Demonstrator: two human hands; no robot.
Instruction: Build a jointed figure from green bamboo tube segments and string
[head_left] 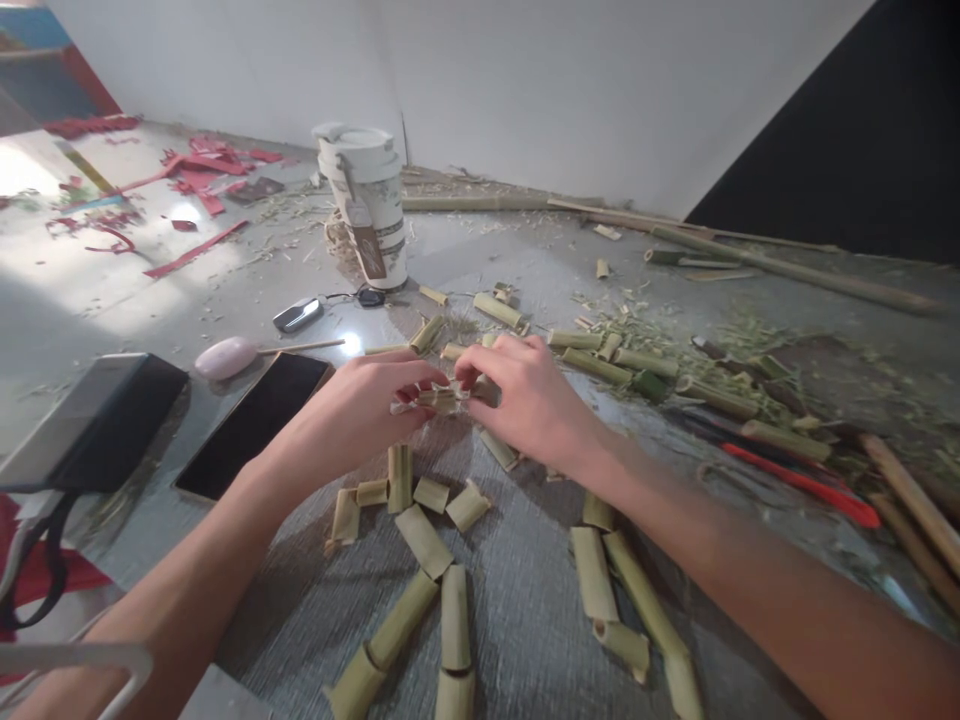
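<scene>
Head view: thumb and fingers of the left hand point(367, 395) and right hand point(517, 400) are pinched on opposite ends of a small bamboo piece point(437, 401), probably to steady it; the exact fingertip contact is partly hidden. At six o'clock from them, bamboo sections point(422, 543) lie end to end, seemingly so their joints line up; at five, another bamboo group point(592, 575) lies under the right forearm. Loose bamboo cuttings point(596, 366) sit toward two and three, apparently within easy reach. A dark phone point(255, 425) rests at nine, a lidded cup point(367, 210) at eleven.
</scene>
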